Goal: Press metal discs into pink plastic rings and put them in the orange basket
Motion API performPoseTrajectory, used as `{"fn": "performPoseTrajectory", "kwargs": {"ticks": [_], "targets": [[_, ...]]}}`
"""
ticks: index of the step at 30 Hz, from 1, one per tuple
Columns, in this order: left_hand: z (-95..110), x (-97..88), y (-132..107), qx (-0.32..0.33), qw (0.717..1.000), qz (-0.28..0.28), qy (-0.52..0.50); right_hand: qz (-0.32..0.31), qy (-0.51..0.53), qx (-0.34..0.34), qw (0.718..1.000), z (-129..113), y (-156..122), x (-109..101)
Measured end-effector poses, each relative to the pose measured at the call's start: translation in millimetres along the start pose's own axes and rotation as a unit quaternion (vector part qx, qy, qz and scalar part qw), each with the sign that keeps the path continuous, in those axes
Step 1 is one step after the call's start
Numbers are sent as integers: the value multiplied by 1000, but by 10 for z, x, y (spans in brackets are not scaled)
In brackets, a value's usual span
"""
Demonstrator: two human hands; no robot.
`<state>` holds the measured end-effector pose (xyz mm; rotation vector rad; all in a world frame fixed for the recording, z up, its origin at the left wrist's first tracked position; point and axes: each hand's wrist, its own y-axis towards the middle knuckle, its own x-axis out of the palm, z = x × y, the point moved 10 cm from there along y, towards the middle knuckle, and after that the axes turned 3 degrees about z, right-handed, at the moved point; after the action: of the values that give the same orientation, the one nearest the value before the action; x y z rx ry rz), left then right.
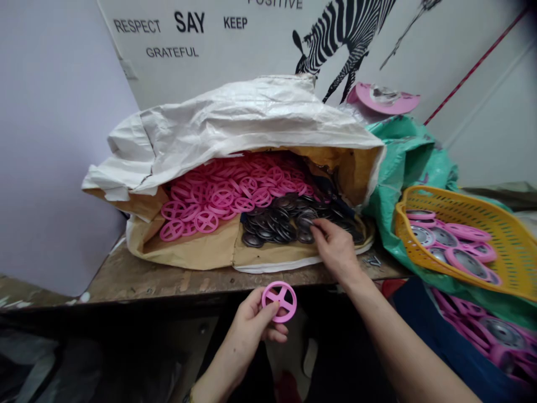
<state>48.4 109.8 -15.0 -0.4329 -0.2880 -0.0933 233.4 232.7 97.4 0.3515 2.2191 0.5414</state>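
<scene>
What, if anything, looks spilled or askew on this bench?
The white sack lies on its side, mouth open, pink wheels and dark discs spilling onto its flap. The yellow basket looks tilted on green sheeting.

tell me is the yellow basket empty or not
Not empty: the basket holds several pink-rimmed metal discs on its floor.

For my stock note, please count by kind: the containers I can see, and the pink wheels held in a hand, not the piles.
White sack: 1
Green bag: 1
Yellow basket: 1
Pink wheel in the left hand: 1
Total: 4
The blue heap at lower right is too unclear to count.
</scene>
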Motion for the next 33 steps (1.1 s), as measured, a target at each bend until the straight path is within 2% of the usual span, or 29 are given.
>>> {"fn": "performPoseTrajectory", "kwargs": {"ticks": [3, 5, 8, 10, 14, 17, 19, 24, 26, 29, 31, 33], "targets": [[35, -5, 9, 8, 1000, 1, -6, 45, 138, 80, 986, 140, -123, -250], [50, 7, 13, 13, 1000, -3, -7, 24, 215, 132, 967, 195, -263, -296], [51, 46, 14, 12, 1000, -9, -4, -48, 330, 207, 920, 212, -566, -216], [48, 81, 11, 9, 1000, -13, -4, -90, 371, 245, 891, 203, -795, -134], [49, 172, -5, 7, 1000, -31, 0, -147, 383, 281, 867, 187, -1148, 27], [44, 223, -20, 10, 999, -43, 1, -160, 382, 283, 865, 174, -1268, 113], [32, 245, -25, 12, 999, -46, 3, -174, 369, 267, 873, 127, -1303, 156], [11, 277, -23, 16, 999, -43, 29, -160, 250, 175, 939, -50, -1300, 99], [8, 274, -24, 18, 998, -38, 39, -151, 217, 152, 952, -93, -1305, 80], [-1, 279, -32, 17, 998, -42, 41, -131, 228, 173, 949, -46, -1331, 70], [-6, 287, -41, 19, 998, -48, 40, -136, 271, 197, 932, -18, -1359, 101], [-8, 304, -52, 22, 997, -58, 47, -167, 320, 209, 909, -42, -1392, 163]]}}
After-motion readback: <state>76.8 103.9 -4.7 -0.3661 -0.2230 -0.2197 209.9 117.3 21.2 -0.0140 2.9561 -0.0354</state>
